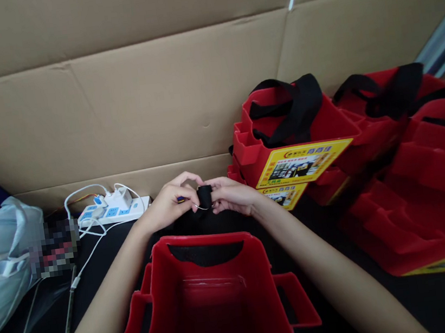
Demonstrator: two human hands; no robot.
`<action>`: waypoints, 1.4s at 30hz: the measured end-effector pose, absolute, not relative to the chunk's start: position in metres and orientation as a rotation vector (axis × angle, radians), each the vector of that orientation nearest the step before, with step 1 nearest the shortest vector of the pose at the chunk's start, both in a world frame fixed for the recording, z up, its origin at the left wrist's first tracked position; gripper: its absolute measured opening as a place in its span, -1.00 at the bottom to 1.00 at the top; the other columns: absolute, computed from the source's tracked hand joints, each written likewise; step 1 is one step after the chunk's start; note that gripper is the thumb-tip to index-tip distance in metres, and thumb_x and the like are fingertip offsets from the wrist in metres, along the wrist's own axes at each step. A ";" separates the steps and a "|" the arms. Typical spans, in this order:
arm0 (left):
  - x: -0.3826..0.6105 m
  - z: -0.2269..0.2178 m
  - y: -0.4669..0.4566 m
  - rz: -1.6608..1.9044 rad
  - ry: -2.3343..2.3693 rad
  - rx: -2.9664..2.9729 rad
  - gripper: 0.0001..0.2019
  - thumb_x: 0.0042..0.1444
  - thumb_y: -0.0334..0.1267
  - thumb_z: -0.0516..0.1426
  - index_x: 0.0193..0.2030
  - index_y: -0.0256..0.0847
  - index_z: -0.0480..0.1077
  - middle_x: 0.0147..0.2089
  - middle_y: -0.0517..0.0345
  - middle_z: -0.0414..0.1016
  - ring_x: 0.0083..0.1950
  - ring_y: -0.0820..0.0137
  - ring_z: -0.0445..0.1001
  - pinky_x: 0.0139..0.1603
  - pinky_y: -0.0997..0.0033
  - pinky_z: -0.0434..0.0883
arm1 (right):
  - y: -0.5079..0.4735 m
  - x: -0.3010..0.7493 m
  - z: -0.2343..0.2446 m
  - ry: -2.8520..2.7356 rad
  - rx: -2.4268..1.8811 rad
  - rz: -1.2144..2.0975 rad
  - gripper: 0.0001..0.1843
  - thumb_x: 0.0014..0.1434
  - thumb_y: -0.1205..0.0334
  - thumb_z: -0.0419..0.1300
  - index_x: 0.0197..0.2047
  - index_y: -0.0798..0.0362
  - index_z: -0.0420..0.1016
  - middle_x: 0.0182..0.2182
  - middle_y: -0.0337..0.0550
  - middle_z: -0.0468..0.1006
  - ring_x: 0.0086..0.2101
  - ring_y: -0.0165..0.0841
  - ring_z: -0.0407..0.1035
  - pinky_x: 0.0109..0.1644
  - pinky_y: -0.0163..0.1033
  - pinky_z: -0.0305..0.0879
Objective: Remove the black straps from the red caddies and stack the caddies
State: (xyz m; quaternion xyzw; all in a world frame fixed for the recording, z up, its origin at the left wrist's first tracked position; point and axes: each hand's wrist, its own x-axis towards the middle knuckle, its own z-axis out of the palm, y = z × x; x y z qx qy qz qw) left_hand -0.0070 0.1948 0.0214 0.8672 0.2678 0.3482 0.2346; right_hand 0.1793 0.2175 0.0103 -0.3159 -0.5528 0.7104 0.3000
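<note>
Just beyond the far rim of a red plastic tool box, my two hands meet over a black strap with a thin metal ring at its lower end. My left hand is closed, thumb and fingers pinching the ring's left side. On the other side, my right hand has its fingers closed on the strap beside the ring. The box is upright and open-topped, with loops on both sides and a slot in its far wall. Below my hands, the strap blends into the black surface, so its run is hidden.
Red tool boxes with black handles and yellow labels are stacked at right. A white power strip with plugs and cables lies at left, near a phone and a pale bag. Cardboard walls the back.
</note>
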 end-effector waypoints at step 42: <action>-0.030 0.023 0.205 0.538 0.903 2.548 -0.87 0.08 -0.40 0.02 -0.45 -0.25 0.32 -0.42 0.21 0.38 -0.37 0.48 0.33 -0.31 0.49 0.23 | 0.233 0.173 0.002 -1.216 -0.843 1.011 -0.79 0.05 0.12 0.15 -0.39 0.01 0.17 -0.65 -0.43 0.19 -0.69 -0.58 0.15 -0.73 -0.52 0.02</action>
